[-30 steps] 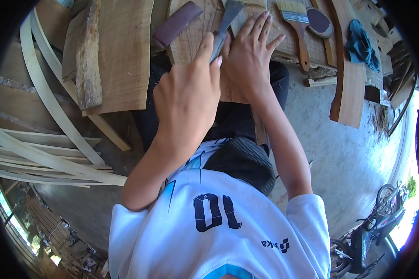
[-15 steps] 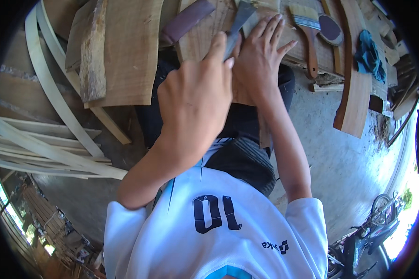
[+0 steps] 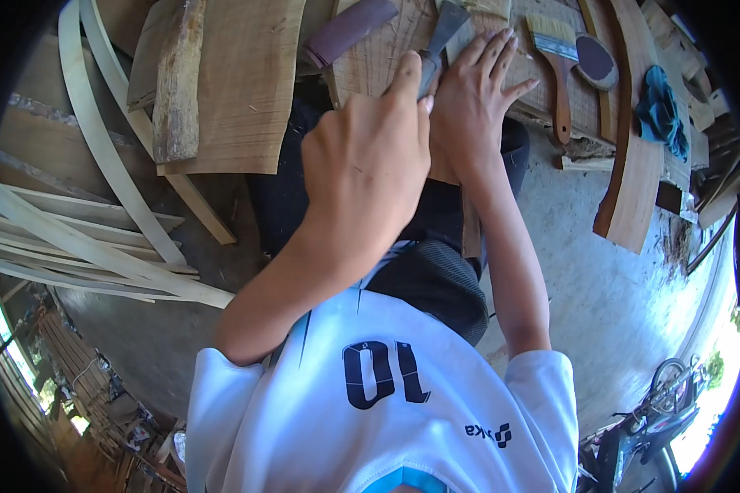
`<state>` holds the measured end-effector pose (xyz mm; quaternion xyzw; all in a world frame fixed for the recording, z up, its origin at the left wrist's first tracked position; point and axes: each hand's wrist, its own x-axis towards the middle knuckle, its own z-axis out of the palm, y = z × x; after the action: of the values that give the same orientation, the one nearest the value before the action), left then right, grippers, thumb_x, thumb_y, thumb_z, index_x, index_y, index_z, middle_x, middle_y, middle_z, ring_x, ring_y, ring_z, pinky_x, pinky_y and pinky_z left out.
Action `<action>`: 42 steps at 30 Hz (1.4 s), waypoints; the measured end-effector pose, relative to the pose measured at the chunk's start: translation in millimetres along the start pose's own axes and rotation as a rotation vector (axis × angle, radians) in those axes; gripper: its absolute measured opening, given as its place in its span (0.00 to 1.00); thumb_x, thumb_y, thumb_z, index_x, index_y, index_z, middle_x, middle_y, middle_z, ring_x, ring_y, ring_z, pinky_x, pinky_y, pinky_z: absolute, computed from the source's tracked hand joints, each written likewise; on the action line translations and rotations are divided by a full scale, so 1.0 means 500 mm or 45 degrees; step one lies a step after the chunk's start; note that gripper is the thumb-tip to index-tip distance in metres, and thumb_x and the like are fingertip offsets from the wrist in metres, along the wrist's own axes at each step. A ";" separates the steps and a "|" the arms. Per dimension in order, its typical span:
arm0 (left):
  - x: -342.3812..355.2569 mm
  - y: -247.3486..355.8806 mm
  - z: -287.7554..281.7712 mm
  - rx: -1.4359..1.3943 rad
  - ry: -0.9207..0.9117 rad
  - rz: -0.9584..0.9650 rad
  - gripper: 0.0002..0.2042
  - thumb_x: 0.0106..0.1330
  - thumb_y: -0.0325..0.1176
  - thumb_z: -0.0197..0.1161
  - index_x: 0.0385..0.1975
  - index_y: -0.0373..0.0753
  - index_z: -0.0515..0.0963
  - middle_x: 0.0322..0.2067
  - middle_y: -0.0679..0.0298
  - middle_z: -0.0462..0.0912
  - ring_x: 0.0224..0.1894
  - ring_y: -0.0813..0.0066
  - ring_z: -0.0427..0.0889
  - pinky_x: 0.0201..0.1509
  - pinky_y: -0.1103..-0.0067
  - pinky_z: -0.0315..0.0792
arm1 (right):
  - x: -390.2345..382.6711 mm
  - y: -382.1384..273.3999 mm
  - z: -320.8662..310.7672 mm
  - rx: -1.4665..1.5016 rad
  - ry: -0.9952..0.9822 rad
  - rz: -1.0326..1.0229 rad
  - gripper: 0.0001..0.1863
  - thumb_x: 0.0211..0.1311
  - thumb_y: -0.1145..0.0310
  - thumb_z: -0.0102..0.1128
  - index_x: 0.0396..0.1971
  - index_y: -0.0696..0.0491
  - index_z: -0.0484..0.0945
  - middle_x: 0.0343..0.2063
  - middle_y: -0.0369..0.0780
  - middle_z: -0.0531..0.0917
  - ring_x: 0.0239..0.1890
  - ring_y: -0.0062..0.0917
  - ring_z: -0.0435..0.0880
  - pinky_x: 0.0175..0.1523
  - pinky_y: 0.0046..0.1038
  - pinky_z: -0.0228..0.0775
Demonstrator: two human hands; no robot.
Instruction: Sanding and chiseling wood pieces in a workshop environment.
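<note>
left hand [image 3: 370, 160] fingers wrapped round metal scraper [image 3: 440, 41], blade on the wood board [image 3: 378, 62] at top centre. right hand [image 3: 477, 103] flat on board, fingers spread wide, just beside blade (paintbrush [image 3: 557, 70] lies right, apart)

white shirt [image 3: 370, 411], blue cloth [image 3: 659, 111], tan wooden board [image 3: 378, 57]
</note>
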<state>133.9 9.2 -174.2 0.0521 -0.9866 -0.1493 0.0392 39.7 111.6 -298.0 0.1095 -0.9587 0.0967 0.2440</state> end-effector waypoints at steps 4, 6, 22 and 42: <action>-0.056 -0.020 0.003 0.015 -0.080 -0.031 0.19 0.69 0.39 0.57 0.59 0.44 0.73 0.19 0.46 0.81 0.26 0.49 0.85 0.27 0.64 0.79 | -0.016 -0.006 -0.010 -0.001 -0.076 0.034 0.39 0.67 0.52 0.41 0.64 0.74 0.56 0.66 0.64 0.57 0.72 0.54 0.52 0.65 0.71 0.39; -0.021 -0.022 0.010 -0.054 0.056 0.028 0.21 0.69 0.40 0.57 0.61 0.45 0.72 0.18 0.47 0.80 0.24 0.49 0.84 0.25 0.64 0.78 | -0.022 -0.013 -0.013 0.049 -0.086 0.037 0.39 0.67 0.53 0.41 0.64 0.74 0.56 0.66 0.64 0.57 0.72 0.54 0.51 0.65 0.71 0.38; 0.001 -0.012 0.046 -0.095 0.014 -0.023 0.22 0.70 0.40 0.56 0.62 0.42 0.70 0.21 0.46 0.81 0.26 0.48 0.85 0.25 0.63 0.78 | -0.016 -0.004 -0.010 0.026 -0.071 0.006 0.38 0.68 0.53 0.42 0.63 0.74 0.57 0.66 0.64 0.57 0.72 0.54 0.52 0.66 0.70 0.39; 0.016 -0.006 0.047 -0.078 0.044 -0.016 0.21 0.71 0.40 0.54 0.62 0.42 0.70 0.22 0.47 0.82 0.26 0.51 0.85 0.24 0.66 0.79 | -0.005 -0.011 -0.023 0.002 -0.126 0.018 0.37 0.70 0.53 0.40 0.63 0.74 0.56 0.66 0.64 0.57 0.72 0.54 0.51 0.65 0.70 0.38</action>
<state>124.0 12.2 -197.2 0.0596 -0.9805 -0.1786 0.0570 48.5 109.4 -288.4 0.1077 -0.9703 0.0938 0.1954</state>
